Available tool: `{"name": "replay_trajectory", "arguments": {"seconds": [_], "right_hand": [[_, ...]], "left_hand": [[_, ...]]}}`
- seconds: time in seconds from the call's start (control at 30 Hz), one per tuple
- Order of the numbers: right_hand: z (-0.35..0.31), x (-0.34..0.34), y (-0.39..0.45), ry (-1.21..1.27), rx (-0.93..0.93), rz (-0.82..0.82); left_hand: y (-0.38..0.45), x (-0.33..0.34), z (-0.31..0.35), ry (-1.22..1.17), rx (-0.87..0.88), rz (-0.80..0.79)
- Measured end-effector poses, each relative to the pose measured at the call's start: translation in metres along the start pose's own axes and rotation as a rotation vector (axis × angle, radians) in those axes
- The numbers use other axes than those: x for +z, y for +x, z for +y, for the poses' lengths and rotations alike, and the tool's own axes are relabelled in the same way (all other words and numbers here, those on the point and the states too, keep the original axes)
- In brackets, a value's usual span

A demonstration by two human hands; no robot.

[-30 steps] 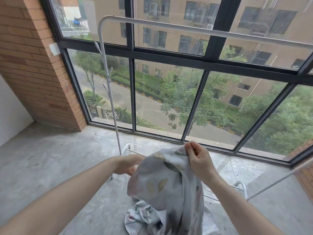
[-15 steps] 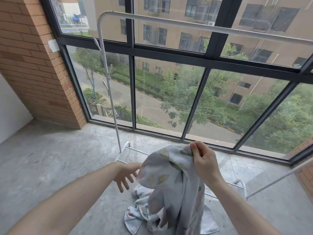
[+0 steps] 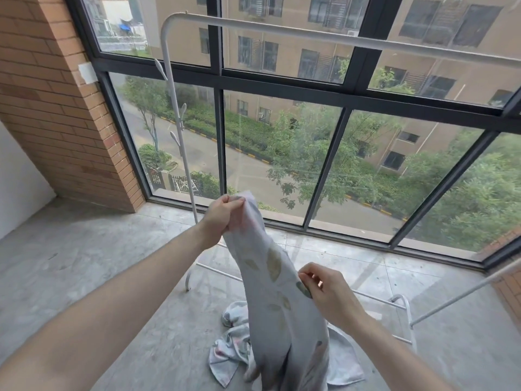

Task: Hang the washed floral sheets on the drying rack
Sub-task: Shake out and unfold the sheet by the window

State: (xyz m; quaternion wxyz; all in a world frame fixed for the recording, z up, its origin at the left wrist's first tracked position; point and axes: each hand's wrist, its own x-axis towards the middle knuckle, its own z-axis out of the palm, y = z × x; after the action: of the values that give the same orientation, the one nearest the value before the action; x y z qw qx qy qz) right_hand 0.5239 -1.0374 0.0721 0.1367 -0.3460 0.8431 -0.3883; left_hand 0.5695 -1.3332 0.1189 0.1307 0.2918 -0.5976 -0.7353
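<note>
Left hand [image 3: 224, 211] is gripping the top corner of the floral sheet [image 3: 277, 292], fingers curled tight round the bunched fabric, holding it up in front of the window [image 3: 282, 153]. Right hand [image 3: 328, 292] is pinching the sheet's edge lower down with thumb and fingertips, other fingers loosely curled. Most of the sheet is hanging twisted between the arms, and its tail is lying heaped on the concrete floor [image 3: 84, 277] near the drying rack's base. The rack's top bar [image 3: 324, 38] is sitting well above both hands, nothing on it yet. Risks as I judge them: the right-hand pinch is light, so wet weight could be pulling the edge free; lifting while the cloth is twisted likely leaves it bunched on the bar; the trailing end is dragging on the floor and picking up dirt, or catching the rack's foot [image 3: 189, 277].
</note>
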Motion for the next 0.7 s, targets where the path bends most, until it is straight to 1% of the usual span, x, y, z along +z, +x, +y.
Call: {"name": "replay_trajectory", "arguments": {"seconds": [0.07, 0.13, 0.17, 0.23, 0.27, 0.33, 0.5, 0.57, 0.63, 0.7], "right_hand": [[0.007, -0.002, -0.003, -0.054, 0.084, -0.093], [0.011, -0.004, 0.001, -0.057, 0.148, -0.164], [0.011, -0.005, 0.007, -0.021, 0.163, -0.158], [0.009, -0.008, 0.023, 0.103, 0.177, -0.055], [0.006, -0.010, 0.033, 0.141, 0.180, -0.003], [-0.003, -0.012, 0.053, 0.219, 0.194, 0.009], [-0.016, -0.002, 0.093, 0.428, 0.262, -0.136], [-0.011, 0.006, 0.103, 0.482, 0.275, -0.201], [-0.012, 0.009, 0.103, 0.444, 0.278, -0.270], [-0.009, 0.012, 0.102, 0.457, 0.272, -0.261]], "left_hand": [[-0.008, 0.000, 0.024, 0.032, 0.104, -0.076], [-0.021, 0.005, 0.039, 0.035, 0.166, -0.195], [-0.027, 0.009, 0.044, 0.035, 0.183, -0.247], [-0.037, 0.017, 0.047, 0.027, 0.189, -0.300], [-0.041, 0.021, 0.048, 0.011, 0.185, -0.311], [-0.048, 0.027, 0.050, -0.048, 0.169, -0.322], [-0.062, 0.033, 0.060, -0.108, 0.140, -0.407], [-0.065, 0.030, 0.064, -0.112, 0.145, -0.394], [-0.067, 0.022, 0.067, -0.111, 0.150, -0.369], [-0.068, 0.009, 0.067, -0.117, 0.133, -0.337]]}}
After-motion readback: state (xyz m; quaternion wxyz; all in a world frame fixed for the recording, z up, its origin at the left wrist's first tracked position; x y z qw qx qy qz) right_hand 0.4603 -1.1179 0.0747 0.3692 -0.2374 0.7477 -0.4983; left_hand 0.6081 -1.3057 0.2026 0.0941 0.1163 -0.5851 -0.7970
